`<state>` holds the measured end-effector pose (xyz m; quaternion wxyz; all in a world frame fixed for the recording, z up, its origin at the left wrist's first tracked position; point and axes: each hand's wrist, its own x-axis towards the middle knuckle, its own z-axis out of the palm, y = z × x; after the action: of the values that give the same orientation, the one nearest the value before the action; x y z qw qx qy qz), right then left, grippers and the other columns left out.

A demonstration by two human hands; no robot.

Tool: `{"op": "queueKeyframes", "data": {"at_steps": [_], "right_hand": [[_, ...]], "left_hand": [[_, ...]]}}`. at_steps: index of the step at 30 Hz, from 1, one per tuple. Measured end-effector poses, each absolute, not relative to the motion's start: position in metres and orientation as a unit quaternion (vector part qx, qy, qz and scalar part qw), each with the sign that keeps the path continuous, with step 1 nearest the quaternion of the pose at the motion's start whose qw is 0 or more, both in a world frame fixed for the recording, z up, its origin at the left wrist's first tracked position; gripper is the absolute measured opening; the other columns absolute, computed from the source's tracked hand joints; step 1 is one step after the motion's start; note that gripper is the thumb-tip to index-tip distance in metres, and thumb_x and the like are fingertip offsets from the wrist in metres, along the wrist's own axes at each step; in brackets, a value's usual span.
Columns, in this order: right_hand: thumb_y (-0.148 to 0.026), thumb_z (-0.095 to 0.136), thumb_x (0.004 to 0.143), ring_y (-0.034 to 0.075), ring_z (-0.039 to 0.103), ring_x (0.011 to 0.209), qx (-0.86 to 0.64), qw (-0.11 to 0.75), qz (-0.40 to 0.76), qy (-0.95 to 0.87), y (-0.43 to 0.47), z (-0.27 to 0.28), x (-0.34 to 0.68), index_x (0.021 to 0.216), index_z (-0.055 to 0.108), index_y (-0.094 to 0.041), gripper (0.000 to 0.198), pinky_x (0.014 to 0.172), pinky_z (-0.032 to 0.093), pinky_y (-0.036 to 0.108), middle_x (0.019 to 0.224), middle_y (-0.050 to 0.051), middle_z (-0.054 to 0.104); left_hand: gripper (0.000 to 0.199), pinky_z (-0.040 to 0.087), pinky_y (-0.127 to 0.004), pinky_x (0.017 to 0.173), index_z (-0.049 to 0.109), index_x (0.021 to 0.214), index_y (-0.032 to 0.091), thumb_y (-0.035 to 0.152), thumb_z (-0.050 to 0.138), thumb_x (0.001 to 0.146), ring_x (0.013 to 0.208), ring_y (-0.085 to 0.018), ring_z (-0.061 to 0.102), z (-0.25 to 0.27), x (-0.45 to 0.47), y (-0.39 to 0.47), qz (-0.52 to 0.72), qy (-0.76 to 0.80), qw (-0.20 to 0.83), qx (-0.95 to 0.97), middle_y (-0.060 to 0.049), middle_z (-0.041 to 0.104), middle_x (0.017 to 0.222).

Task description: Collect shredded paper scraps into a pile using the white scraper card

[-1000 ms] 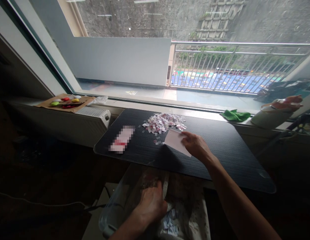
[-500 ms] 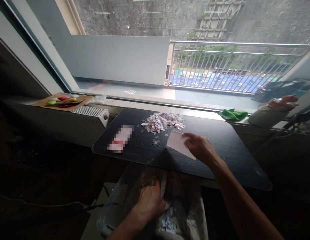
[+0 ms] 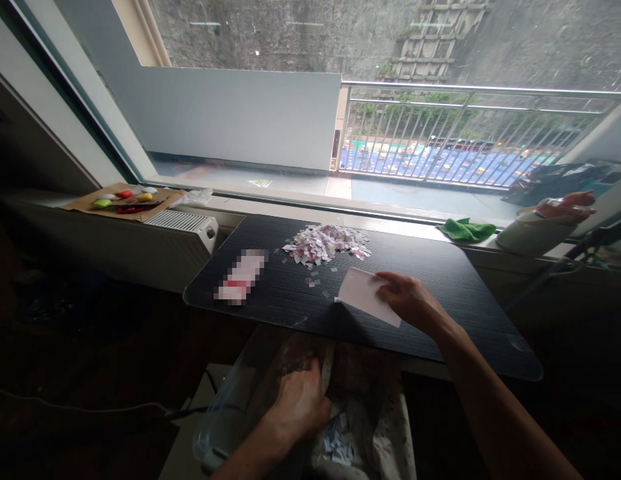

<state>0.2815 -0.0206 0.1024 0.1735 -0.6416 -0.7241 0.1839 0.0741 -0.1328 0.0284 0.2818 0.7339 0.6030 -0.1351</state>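
Observation:
My right hand is closed on the right edge of a pale pinkish-white card, tilted over the dark tabletop. A tiny paper piece lies at the card's lower left corner. Beyond it spreads a pile of small cut paper pieces, with a few stray bits in front. Below the table's front edge, my left hand is curled between a clear plastic bin and a cloth-lined container. What its fingers grip is hidden. Loose paper bits lie inside the lined container.
A pixelated pink-and-red item lies on the table's left side. Behind are a radiator, a brown board with colourful objects, a green cloth and a pale pot along the windowsill. A cable runs at lower left.
My right hand has moved the card slightly right and toward me, away from the pile. A small paper bit now shows apart to the card's left. My left hand has barely moved.

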Motion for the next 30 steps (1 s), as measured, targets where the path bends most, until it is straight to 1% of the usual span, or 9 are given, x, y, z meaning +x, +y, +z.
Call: {"op": "queueKeyframes", "data": {"at_steps": [3, 9, 16, 19, 23, 30], "right_hand": [[-0.026, 0.047, 0.073, 0.015, 0.059, 0.061, -0.643, 0.192, 0.223, -0.707, -0.021, 0.097, 0.295, 0.104, 0.064, -0.022, 0.036, 0.056, 0.043, 0.024, 0.076, 0.002, 0.068], [-0.025, 0.051, 0.071, 0.018, 0.061, 0.075, -0.667, 0.237, 0.298, -0.640, -0.004, 0.083, 0.309, 0.111, 0.061, -0.015, 0.042, 0.060, 0.046, 0.024, 0.090, 0.007, 0.068], [-0.020, 0.054, 0.066, 0.016, 0.061, 0.075, -0.640, 0.247, 0.422, -0.593, 0.001, 0.065, 0.305, 0.109, 0.060, -0.012, 0.045, 0.062, 0.047, 0.022, 0.092, 0.006, 0.068], [-0.020, 0.054, 0.065, 0.016, 0.061, 0.073, -0.611, 0.224, 0.464, -0.602, -0.003, 0.064, 0.304, 0.105, 0.063, -0.012, 0.042, 0.062, 0.047, 0.022, 0.088, 0.004, 0.068], [-0.022, 0.055, 0.064, 0.016, 0.061, 0.069, -0.580, 0.173, 0.499, -0.621, -0.010, 0.068, 0.301, 0.102, 0.065, -0.013, 0.040, 0.061, 0.046, 0.024, 0.081, 0.002, 0.069], [-0.022, 0.056, 0.063, 0.017, 0.061, 0.073, -0.543, 0.153, 0.514, -0.646, -0.014, 0.071, 0.298, 0.099, 0.066, -0.013, 0.038, 0.064, 0.047, 0.025, 0.085, 0.003, 0.069]], "left_hand": [[0.052, 0.045, -0.035, 0.077, 0.040, 0.120, 0.008, 0.022, 0.039, 0.070, 0.091, -0.027, 0.061, 0.028, 0.072, -0.133, -0.136, 0.599, 0.286, 0.735, -0.014, 0.065, 0.092], [0.046, 0.044, -0.033, 0.073, 0.042, 0.114, 0.011, 0.023, 0.038, 0.070, 0.087, -0.025, 0.062, 0.027, 0.059, -0.133, -0.114, 0.633, 0.270, 0.716, -0.011, 0.065, 0.087], [0.036, 0.043, -0.033, 0.072, 0.042, 0.106, 0.014, 0.022, 0.038, 0.072, 0.087, -0.025, 0.061, 0.037, 0.044, -0.129, -0.118, 0.668, 0.284, 0.677, -0.011, 0.064, 0.087], [0.031, 0.043, -0.032, 0.071, 0.042, 0.102, 0.016, 0.022, 0.038, 0.072, 0.086, -0.025, 0.061, 0.037, 0.040, -0.129, -0.107, 0.671, 0.283, 0.677, -0.011, 0.064, 0.088], [0.031, 0.043, -0.033, 0.071, 0.041, 0.102, 0.017, 0.022, 0.038, 0.072, 0.086, -0.025, 0.061, 0.037, 0.038, -0.127, -0.101, 0.665, 0.291, 0.681, -0.011, 0.064, 0.090], [0.032, 0.043, -0.035, 0.072, 0.042, 0.101, 0.017, 0.022, 0.037, 0.070, 0.087, -0.027, 0.061, 0.041, 0.037, -0.125, -0.099, 0.665, 0.295, 0.679, -0.011, 0.064, 0.090]]}}
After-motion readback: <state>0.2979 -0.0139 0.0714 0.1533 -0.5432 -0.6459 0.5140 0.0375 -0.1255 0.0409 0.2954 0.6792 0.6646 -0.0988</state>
